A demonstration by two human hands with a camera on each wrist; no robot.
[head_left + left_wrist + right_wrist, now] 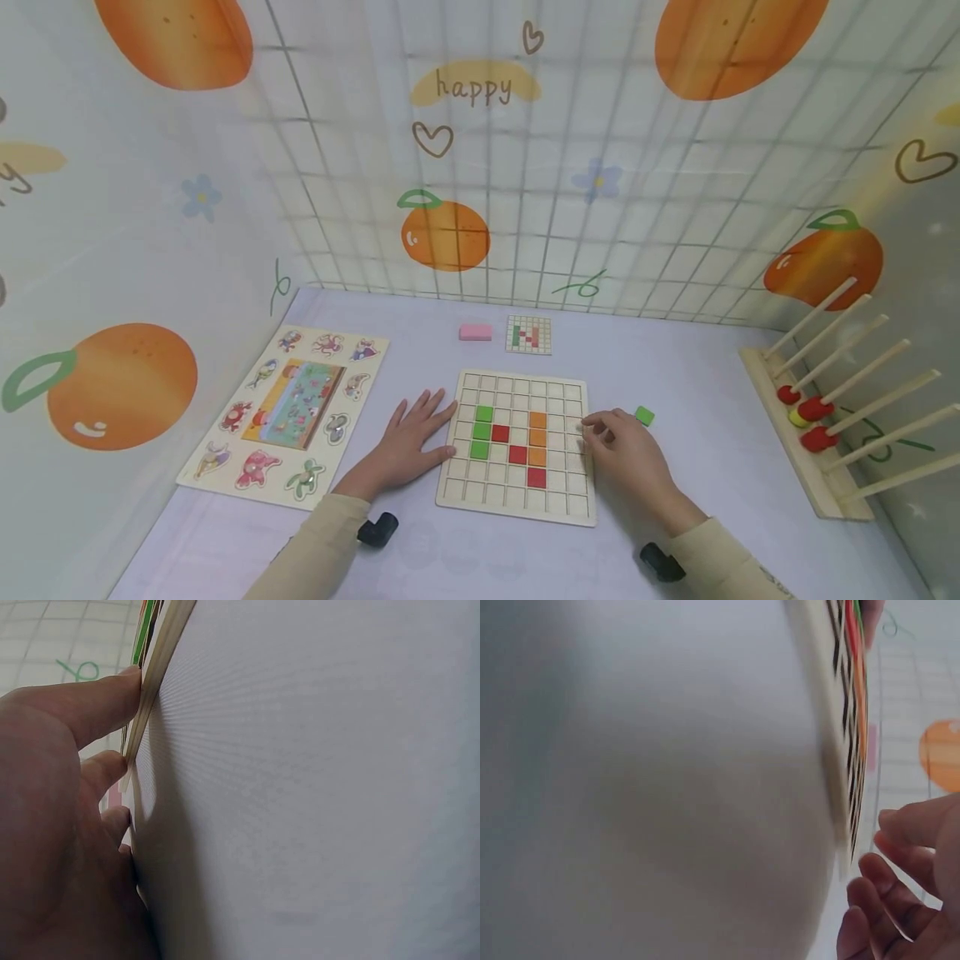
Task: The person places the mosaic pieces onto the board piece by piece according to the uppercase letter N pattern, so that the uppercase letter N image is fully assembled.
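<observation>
A square wooden grid board (566, 508) lies on the table. It bears a column of green tiles (481, 432), a diagonal of red tiles (517, 454) and a column of orange tiles (537, 437). My left hand (408, 442) rests beside its left edge, fingers spread, with thumb and a fingertip touching the rim. At the board's right edge is my right hand (630, 454), fingers loosely bent. Its thumb and index tips come close together, and nothing shows between them in the right wrist view. One loose green tile (644, 415) lies just beyond this hand.
Behind the board are a small pattern card (528, 335) and a pink block (476, 332). A sea-animal puzzle board (367, 354) lies at left. On the right stands a wooden rack (810, 467) with upright pegs and red and yellow beads. Printed curtains enclose the table.
</observation>
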